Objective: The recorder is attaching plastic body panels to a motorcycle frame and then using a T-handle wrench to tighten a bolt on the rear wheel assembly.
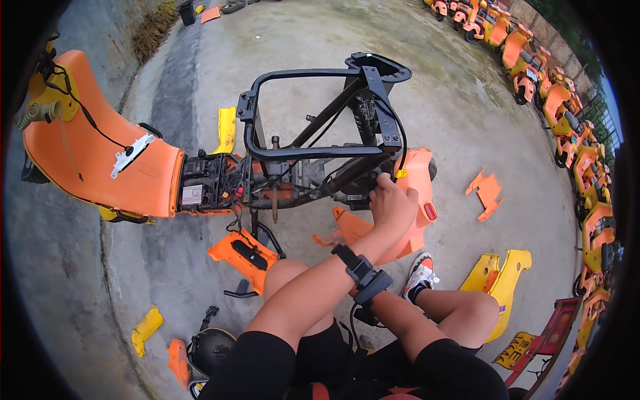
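Observation:
A partly stripped scooter lies across the view, its black tube frame (313,153) bare. My left hand (393,208) reaches to the frame's lower right, fingers curled inward beside a black cable with a yellow tag (401,174). What those fingers grip is hidden behind the hand. An orange body panel (419,175) with a red reflector sits just right of it. From the lower right, my right forearm (407,320) crosses toward my left wrist; my right hand is hidden behind the left forearm. Both wrists wear dark bands (360,267).
An orange front shield (120,147) adjoins the frame at left. Loose panels lie on the concrete: orange (243,257), yellow (503,287) and a small orange piece (485,195). A black helmet (212,350) is at lower left. Orange scooters (563,110) line the right edge.

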Demonstrator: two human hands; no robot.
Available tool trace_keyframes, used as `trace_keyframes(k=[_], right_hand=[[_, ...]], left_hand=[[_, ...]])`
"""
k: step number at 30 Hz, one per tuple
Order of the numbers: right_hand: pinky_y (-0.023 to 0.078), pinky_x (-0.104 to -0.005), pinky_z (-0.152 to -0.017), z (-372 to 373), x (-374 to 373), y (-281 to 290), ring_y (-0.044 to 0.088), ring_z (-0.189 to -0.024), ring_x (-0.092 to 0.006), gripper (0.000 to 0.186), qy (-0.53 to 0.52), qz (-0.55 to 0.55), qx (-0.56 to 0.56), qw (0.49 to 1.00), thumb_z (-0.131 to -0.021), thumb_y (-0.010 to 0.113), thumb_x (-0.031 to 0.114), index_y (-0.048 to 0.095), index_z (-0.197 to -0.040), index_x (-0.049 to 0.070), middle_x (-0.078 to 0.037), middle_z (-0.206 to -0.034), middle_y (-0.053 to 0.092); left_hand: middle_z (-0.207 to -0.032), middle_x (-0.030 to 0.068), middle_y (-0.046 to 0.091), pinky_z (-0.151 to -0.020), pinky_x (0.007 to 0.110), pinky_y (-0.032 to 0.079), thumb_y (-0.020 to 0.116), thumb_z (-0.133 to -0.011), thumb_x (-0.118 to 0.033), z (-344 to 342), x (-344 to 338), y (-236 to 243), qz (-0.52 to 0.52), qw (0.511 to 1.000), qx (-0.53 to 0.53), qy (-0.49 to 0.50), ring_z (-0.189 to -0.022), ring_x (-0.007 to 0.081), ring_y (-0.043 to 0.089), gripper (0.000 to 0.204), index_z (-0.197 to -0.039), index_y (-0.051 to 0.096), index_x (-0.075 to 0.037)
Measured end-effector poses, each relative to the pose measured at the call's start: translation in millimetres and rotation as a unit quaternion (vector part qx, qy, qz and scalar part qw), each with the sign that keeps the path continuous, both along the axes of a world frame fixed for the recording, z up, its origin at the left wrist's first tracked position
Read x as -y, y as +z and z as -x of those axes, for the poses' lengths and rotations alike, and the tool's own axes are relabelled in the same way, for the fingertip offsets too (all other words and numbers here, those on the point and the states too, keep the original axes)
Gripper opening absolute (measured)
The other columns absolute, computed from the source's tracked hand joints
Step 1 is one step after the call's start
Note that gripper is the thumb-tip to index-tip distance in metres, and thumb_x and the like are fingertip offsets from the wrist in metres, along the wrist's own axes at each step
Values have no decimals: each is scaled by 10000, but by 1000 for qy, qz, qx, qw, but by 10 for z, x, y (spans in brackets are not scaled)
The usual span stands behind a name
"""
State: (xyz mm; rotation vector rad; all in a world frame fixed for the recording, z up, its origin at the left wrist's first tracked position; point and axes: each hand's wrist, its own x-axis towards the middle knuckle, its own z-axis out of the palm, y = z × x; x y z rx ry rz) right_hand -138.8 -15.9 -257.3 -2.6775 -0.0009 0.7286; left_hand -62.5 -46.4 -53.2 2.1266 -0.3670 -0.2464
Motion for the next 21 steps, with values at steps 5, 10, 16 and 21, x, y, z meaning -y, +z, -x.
trace_keyframes(k=[5,10,16,21], right_hand=[[466,-445,-981,53,7,-22,591,-1149,-308,424,3,-3,-5,1000,-925,584,279,546,-1307,101,-168,-1207,604],[457,-441,-1005,99,-139,113,579,-1186,-300,458,22,-12,-19,1000,-915,599,275,532,-1335,104,-171,-1259,593],[447,-436,-1033,650,324,388,565,-1229,-290,503,72,-101,-140,982,-903,616,271,514,-1368,109,-174,-1323,580],[500,-470,-958,689,1793,622,628,-1133,-355,411,105,194,-272,937,-896,564,298,621,-1249,95,-176,-1191,666]], left_hand=[[-1398,299,410,-998,542,408,621,-835,-330,-1,25,123,-81,996,-22,-21,-1309,397,408,634,-1314,407,27],[-1240,264,588,-1010,511,423,606,-879,-348,-114,3,187,53,993,-86,-60,-1186,419,547,649,-1381,407,12],[-1030,278,664,-902,505,493,621,-920,-391,-114,-14,213,55,991,3,-122,-1043,448,619,499,-1042,534,85],[-1004,243,687,-849,527,510,585,-944,-366,-123,-103,243,-2,992,0,-124,-1005,418,652,442,-1107,540,42]])
